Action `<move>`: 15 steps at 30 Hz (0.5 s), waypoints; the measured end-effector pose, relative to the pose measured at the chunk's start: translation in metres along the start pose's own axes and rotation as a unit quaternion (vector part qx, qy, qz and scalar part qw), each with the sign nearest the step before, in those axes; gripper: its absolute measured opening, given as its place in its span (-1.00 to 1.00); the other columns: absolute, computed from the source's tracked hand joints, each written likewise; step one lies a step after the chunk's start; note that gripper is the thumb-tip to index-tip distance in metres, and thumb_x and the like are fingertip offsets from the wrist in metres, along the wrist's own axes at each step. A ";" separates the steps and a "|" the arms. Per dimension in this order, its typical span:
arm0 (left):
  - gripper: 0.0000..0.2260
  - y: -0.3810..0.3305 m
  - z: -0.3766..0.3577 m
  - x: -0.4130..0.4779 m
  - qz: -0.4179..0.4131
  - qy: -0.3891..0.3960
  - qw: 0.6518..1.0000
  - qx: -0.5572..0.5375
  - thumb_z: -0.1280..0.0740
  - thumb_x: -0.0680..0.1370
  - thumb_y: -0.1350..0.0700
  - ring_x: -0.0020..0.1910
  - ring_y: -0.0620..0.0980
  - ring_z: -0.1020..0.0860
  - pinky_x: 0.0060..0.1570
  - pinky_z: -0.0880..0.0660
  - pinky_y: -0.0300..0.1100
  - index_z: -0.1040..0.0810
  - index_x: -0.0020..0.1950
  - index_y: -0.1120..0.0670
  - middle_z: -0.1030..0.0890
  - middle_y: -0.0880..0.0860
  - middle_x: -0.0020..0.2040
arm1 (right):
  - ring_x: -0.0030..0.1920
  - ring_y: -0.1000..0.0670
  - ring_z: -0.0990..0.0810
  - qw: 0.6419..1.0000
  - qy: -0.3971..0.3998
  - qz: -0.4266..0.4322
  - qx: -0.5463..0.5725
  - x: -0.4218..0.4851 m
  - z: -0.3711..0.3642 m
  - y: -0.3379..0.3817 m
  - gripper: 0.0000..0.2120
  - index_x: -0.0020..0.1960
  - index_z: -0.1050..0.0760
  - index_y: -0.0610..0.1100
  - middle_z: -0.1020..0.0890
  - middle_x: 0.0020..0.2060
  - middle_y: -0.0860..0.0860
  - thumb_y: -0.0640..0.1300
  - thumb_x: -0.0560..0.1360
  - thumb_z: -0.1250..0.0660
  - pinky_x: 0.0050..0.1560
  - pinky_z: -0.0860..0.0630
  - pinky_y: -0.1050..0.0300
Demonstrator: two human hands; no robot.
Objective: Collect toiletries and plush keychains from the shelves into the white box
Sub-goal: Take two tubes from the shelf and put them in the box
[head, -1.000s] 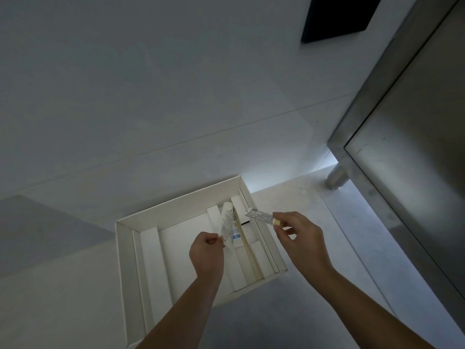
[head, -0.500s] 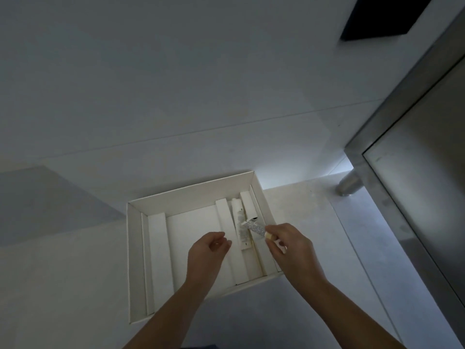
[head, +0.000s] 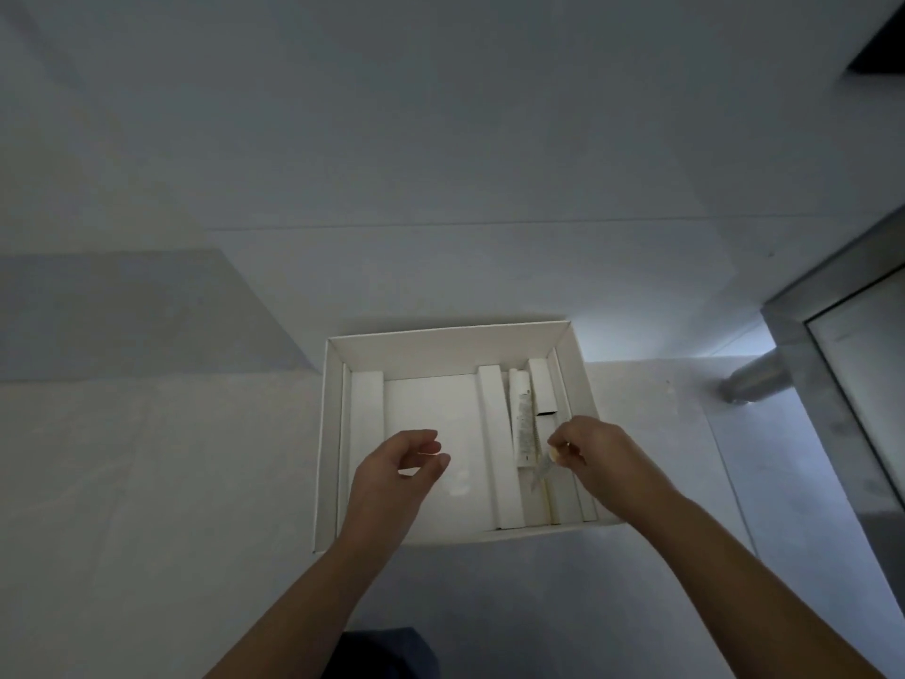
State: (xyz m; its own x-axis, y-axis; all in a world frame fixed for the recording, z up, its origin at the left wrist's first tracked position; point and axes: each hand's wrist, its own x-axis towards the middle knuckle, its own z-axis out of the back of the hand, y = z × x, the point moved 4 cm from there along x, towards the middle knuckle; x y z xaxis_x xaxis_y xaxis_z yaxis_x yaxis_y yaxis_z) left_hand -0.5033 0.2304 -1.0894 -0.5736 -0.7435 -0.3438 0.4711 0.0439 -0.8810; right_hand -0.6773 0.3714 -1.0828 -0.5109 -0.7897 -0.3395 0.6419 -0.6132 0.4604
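White box [head: 440,352]: lower centre of frame, lid off, resting on a pale surface [head: 147,458]. Interior split lengthwise by white card strips: one at the left [head: 366,433], one right of centre [head: 492,433], and a shorter one at the far right [head: 538,384] with a small black mark at its near end. The wide middle compartment [head: 431,404] lies between the first two.

Long tube [head: 522,419]: white with grey print, lying flat and lengthwise in the narrow slot between the right-of-centre strip and the far-right strip.

Small tube [head: 542,470]: motion-blurred, pale, with a yellowish cap [head: 553,453]. It sits low over the near end of that same slot, just beside the near end of the long tube. Cannot tell whether it touches the box floor.

Right hand [head: 600,458]: over the box's right side. Grip is closed to a pinch, thumb and fingertips on the cap end of the small tube.

Left hand [head: 396,475]: over the wide middle compartment. Grip is slack, fingers loosely curved with thumb and fingertips apart, holding nothing.

Surroundings: plain grey-white wall [head: 440,139] fills the upper frame. A steel-framed panel [head: 827,306] and a round steel leg [head: 749,382] are at the right edge. A dark shape [head: 881,56] cuts the upper right corner. Dark fabric [head: 387,651] shows at bottom centre, between the forearms.
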 end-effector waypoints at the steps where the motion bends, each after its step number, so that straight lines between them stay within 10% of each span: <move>1: -0.80 0.000 0.002 0.000 0.001 -0.001 1.000 -0.005 -0.40 0.45 0.19 -0.11 -0.18 -0.56 -0.23 -0.45 -0.53 -0.56 0.05 0.04 -0.62 -0.06 -0.10 | -0.09 -0.07 -0.55 1.000 0.004 0.007 0.000 0.003 0.001 0.001 -0.85 0.03 -0.55 -0.25 -0.59 -0.03 -0.15 -0.27 0.49 -0.27 -0.06 -0.48 0.14; 15: -0.80 0.003 0.010 -0.005 0.010 0.003 0.999 -0.050 -0.41 0.43 0.20 -0.09 -0.09 -0.58 -0.12 -0.46 -0.35 -0.57 0.02 0.01 -0.64 -0.03 -0.11 | 0.05 -0.07 -0.58 0.986 0.148 0.010 -0.069 0.052 -0.018 0.011 -0.80 0.05 -0.58 -0.22 -0.62 0.07 -0.15 -0.33 0.45 -0.30 0.13 -0.47 0.16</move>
State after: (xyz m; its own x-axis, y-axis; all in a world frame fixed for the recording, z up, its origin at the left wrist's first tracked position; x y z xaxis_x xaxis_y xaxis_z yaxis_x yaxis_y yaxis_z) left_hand -0.4922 0.2274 -1.0865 -0.5680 -0.7383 -0.3638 0.4139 0.1258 -0.9016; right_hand -0.6862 0.3234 -1.1096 -0.3203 -0.7598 -0.5657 0.7328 -0.5772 0.3603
